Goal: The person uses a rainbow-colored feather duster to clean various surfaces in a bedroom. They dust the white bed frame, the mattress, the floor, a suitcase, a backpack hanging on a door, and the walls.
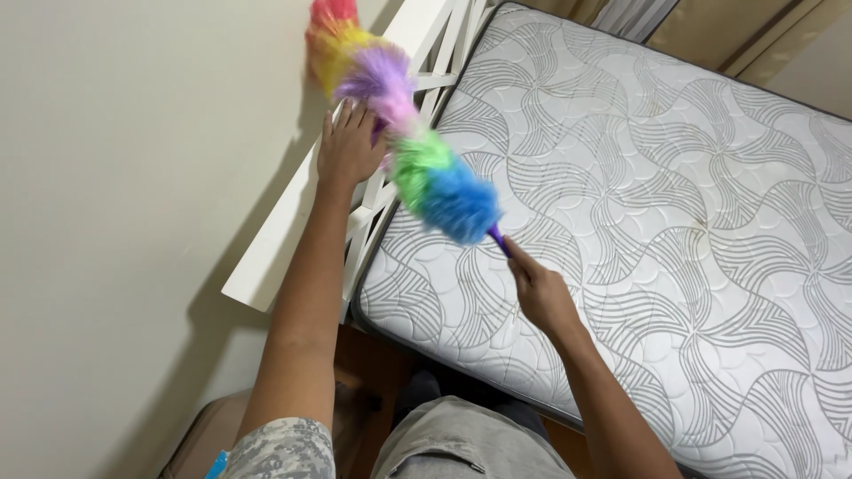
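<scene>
Gripping rainbow duster [404,142], right hand [540,291]; left hand [348,146] on headboard [293,231]

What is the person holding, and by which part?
The right hand grips a fluffy rainbow-coloured feather duster by its purple handle, at the blue end. The left hand holds nothing; it rests on the white wooden headboard.

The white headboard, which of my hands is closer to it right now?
Left. Your left hand rests on the white headboard by the wall. Your right hand is out over the mattress, gripping the rainbow duster by its purple handle.
</scene>
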